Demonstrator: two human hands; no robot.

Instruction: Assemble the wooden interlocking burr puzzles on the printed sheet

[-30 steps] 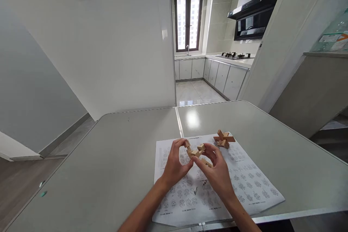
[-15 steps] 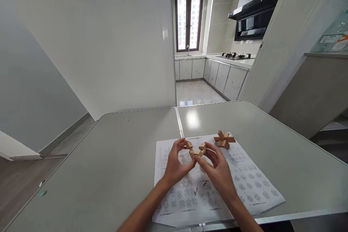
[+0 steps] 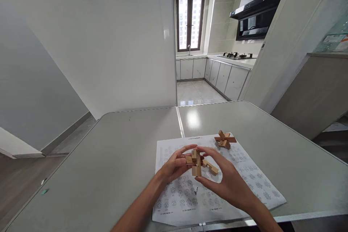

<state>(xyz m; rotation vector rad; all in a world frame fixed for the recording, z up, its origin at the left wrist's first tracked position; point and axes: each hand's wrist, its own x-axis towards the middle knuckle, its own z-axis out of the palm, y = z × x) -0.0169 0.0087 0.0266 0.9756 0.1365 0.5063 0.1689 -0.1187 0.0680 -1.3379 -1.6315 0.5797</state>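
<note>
My left hand (image 3: 176,164) is closed on a light notched wooden puzzle piece (image 3: 189,160), which points sideways. Between the thumb and fingers of my right hand (image 3: 224,175) stands another notched wooden puzzle piece (image 3: 198,165), held upright against the first one. Whether the two pieces interlock I cannot tell. Just behind my right fingers a loose notched wooden piece (image 3: 211,168) lies on the printed sheet (image 3: 187,206). Farther back on the paper's edge sits an assembled wooden burr puzzle (image 3: 224,140), darker in tone, with crossing bars.
The sheet bears rows of small diagrams and a pen tick, and lies on a grey-green table (image 3: 122,159) with a metal seam. Past the far edge are a white wall panel (image 3: 130,43) and a kitchen with a stove (image 3: 236,56). A small green scrap (image 3: 45,191) lies at the left edge.
Both hands have come closer together, bringing the two pieces against each other. The right-hand piece has turned upright. The loose piece on the sheet shows more fully now.
</note>
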